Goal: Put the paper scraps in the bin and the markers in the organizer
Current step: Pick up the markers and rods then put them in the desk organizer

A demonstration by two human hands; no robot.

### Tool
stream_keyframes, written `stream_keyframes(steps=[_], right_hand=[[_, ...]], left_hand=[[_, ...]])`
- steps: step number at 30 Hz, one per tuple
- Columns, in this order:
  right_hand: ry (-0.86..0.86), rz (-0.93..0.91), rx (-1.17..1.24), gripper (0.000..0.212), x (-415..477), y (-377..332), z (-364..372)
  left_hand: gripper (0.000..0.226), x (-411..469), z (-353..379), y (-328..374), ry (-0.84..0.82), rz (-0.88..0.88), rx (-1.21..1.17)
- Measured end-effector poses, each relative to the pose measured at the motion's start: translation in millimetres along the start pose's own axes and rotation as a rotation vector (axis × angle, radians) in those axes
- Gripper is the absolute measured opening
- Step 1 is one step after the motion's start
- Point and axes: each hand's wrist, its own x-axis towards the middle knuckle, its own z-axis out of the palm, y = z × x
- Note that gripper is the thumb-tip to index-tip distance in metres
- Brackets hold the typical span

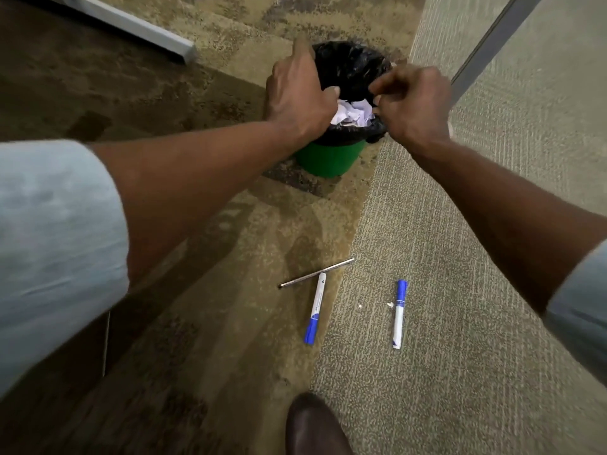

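A green bin (328, 159) with a black liner stands on the carpet, and crumpled white paper scraps (351, 114) lie inside it. My left hand (295, 93) hovers over the bin's left rim with its fingers spread, just above the paper. Over the right rim is my right hand (414, 106), fingers curled and fingertips drawn together; nothing shows clearly between them. Two white markers with blue caps lie on the floor nearer to me, one marker (315, 308) on the left and the other marker (399, 313) on the right. No organizer is in view.
A thin metal rod (315, 272) lies by the left marker's top end. Two tiny white paper bits (390, 304) sit between the markers. My brown shoe (315, 425) is at the bottom edge. A white furniture leg (131, 24) and a wall frame (492, 37) flank the bin.
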Motion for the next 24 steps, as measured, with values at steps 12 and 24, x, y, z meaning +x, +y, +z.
stream_keyframes(steps=[12,24], right_hand=[[-0.485,0.132,-0.245,0.012,-251.1,136.4,-2.0],[-0.542,0.006,-0.555,0.012,-284.1,155.3,12.3]], left_hand=[[0.023,-201.6,71.9,-82.3,-0.446,-0.001,0.307],[0.047,-265.1,87.5,-95.3,-0.604,-0.165,0.453]])
